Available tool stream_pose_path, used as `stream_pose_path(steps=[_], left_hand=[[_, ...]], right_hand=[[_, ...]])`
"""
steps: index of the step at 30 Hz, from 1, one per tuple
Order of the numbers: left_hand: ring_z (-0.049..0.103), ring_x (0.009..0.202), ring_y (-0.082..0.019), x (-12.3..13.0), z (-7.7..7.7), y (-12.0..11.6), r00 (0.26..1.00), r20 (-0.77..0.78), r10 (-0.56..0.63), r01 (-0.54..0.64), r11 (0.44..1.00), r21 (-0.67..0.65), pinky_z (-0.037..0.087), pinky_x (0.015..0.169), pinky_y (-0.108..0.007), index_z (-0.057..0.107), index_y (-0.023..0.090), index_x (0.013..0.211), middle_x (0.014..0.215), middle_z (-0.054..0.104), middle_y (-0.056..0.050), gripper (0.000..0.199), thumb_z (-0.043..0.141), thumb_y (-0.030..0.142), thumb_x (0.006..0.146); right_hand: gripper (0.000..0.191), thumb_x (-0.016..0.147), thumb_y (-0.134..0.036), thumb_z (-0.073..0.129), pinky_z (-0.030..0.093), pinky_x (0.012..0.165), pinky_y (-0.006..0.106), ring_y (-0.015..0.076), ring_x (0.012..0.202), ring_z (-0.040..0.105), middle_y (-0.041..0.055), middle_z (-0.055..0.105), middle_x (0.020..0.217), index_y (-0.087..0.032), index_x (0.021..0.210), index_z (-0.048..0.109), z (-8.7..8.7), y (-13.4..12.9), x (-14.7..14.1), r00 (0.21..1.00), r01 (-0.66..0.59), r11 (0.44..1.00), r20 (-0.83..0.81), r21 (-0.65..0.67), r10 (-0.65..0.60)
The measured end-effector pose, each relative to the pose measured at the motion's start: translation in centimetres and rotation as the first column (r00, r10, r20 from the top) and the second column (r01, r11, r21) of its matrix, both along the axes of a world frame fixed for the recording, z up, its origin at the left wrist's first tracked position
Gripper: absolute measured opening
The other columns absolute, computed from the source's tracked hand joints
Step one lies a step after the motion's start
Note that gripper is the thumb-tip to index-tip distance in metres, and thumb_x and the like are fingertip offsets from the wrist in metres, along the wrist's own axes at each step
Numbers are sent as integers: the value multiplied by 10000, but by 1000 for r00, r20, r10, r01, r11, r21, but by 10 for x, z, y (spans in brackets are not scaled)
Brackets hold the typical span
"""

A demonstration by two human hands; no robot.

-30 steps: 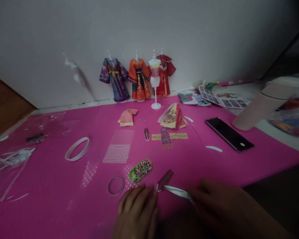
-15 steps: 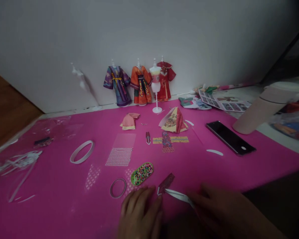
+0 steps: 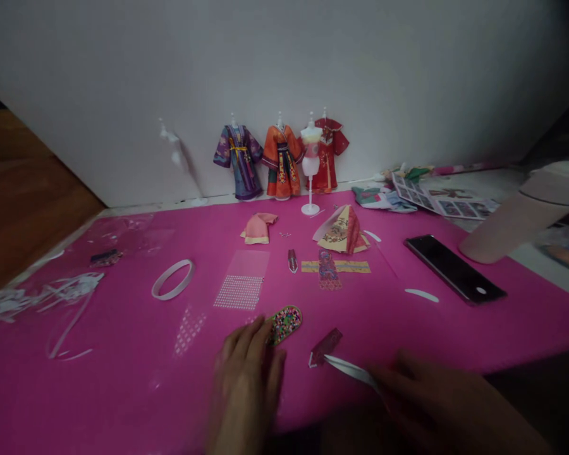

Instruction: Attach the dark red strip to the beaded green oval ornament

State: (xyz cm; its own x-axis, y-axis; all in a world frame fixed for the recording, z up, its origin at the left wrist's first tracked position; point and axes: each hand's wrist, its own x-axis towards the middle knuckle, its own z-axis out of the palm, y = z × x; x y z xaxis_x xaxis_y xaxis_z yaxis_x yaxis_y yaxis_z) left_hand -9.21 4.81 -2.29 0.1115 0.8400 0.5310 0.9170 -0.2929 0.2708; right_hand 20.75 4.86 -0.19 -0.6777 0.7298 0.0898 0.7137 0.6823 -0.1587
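My left hand (image 3: 246,373) lies over the pink mat (image 3: 99,398) with its fingers stretched forward, the fingertips at the left end of a small oval tray of colourful beads (image 3: 286,323). My right hand (image 3: 422,392), dark and partly blurred, grips white tweezers (image 3: 353,370). Their tip touches or hovers just above the lower end of a dark red patterned fabric strip (image 3: 327,345), where a row of tiny white beads runs along the edge. The roll of tape seen earlier is hidden by my left hand.
Behind are doll dresses on stands (image 3: 282,161) and a bare mannequin (image 3: 311,164). A sheet of white beads (image 3: 239,291), a white ring (image 3: 172,280) and fabric pieces (image 3: 328,268) lie mid-mat. A phone (image 3: 455,268) and a bottle (image 3: 516,215) are at right.
My left hand has moved off the fabric strip, leftward and forward to the bead tray, covering the tape roll. The tweezers stay by the strip. The whole view has shifted slightly.
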Motion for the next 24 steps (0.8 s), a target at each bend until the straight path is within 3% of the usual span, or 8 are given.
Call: stream_pose_path(steps=[8,16,20,24], left_hand=[[684,927,-287,5,3,2,997,74,-15,16,1000,-20,599,779,-495,587,195,1215,1042,729,-106,282,556,151,937],[720,941,-275,6,3,-12,977,202,75,-58,994,-92,627,774,-474,562,252,1222,1084,721,-84,291,578,240,932],[742,924,-254,9,-3,-20,976,204,74,-74,997,-8,650,774,-414,560,224,1203,1065,732,-94,282,575,253,923],[755,898,-251,9,-8,-22,982,185,44,-52,998,38,658,762,-383,554,187,1188,1035,739,-121,280,575,255,917]], right_hand=[[319,875,-151,526,374,368,250,162,441,622,-21,623,693,-274,1153,620,4,1,-4,1000,-18,996,6,83,18],[357,894,-164,508,402,435,233,129,521,644,-22,641,768,-278,1224,584,-1,-1,-1,997,29,1000,-68,-7,-29],[346,863,-137,506,350,409,245,117,485,634,-37,642,753,-280,1168,589,8,1,-9,995,18,1000,-97,-21,-20],[289,863,-162,502,263,353,273,115,385,565,-59,592,666,-281,1112,585,17,3,-20,995,-29,998,-88,57,34]])
